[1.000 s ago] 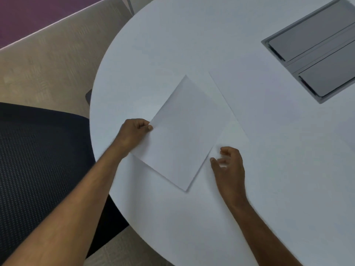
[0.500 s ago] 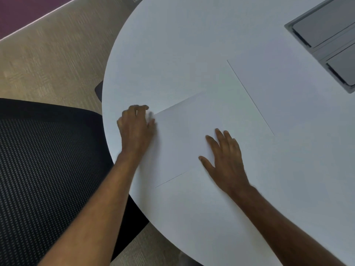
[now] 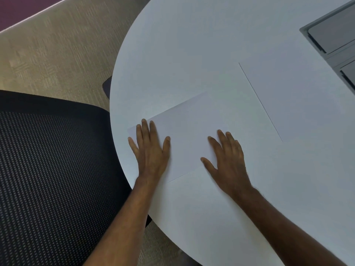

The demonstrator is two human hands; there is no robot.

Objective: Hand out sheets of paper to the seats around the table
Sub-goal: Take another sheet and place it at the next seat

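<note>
A white sheet of paper (image 3: 189, 129) lies flat on the round white table (image 3: 192, 45), close to the table's left edge and in front of a black mesh chair (image 3: 48, 169). My left hand (image 3: 151, 148) rests palm down on the sheet's left part, fingers spread. On the sheet's right part my right hand (image 3: 228, 160) also lies flat with its fingers apart. Neither hand grips anything. A thin straight line (image 3: 259, 100) runs across the tabletop to the right; whether it is a seam or another sheet's edge I cannot tell.
A grey recessed cable box (image 3: 334, 39) with two lids sits in the tabletop at the upper right. Beige carpet (image 3: 57, 45) covers the floor to the left. A dark chair-base part (image 3: 106, 86) pokes out under the table's edge.
The sheet, first held up at its corner by my left hand, now lies flat near the table's left edge. Both hands have opened and come to rest flat on it.
</note>
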